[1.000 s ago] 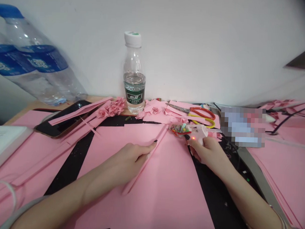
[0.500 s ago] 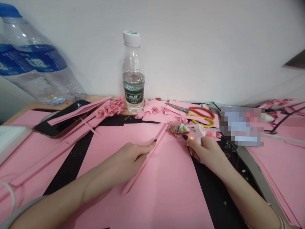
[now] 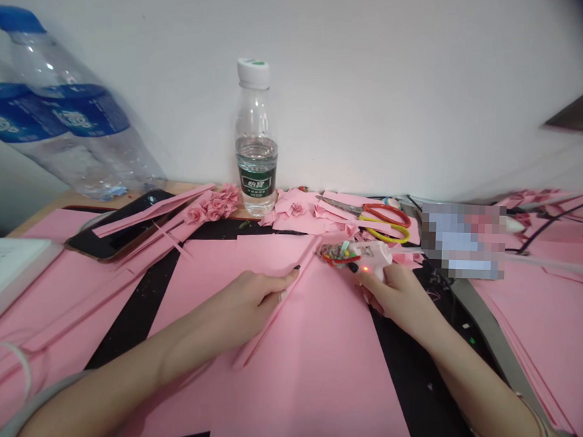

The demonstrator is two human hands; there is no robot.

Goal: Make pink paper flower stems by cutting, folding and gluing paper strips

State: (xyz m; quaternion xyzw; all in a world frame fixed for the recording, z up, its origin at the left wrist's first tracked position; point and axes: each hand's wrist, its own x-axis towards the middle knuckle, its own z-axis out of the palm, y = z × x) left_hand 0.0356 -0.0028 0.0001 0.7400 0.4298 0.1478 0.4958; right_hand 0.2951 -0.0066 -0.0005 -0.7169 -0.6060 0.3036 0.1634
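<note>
My left hand (image 3: pixel 257 300) is closed on a long, narrow folded strip of pink paper (image 3: pixel 305 270), pinched near its middle. The strip slants across a large pink sheet (image 3: pixel 329 360) on the table. In my right hand (image 3: pixel 389 292) is a white glue gun (image 3: pixel 374 256), its lit red lamp facing me. The gun's front end (image 3: pixel 338 253) is wrapped in colourful material and points left, close to the strip's far end. Whether its tip touches the paper I cannot tell.
Scissors (image 3: pixel 384 223) with red and yellow handles lie behind the gun. A water bottle (image 3: pixel 256 160) stands at the wall, with larger bottles (image 3: pixel 79 128) at left. Paper roses (image 3: pixel 215 206) and a phone (image 3: pixel 114 228) are left; a pixelated object (image 3: pixel 463 240) and pink sheets (image 3: pixel 550 329) right.
My right hand has tilted the glue gun slightly, and its front end has shifted a little left toward the strip. My left hand has stayed in place on the paper.
</note>
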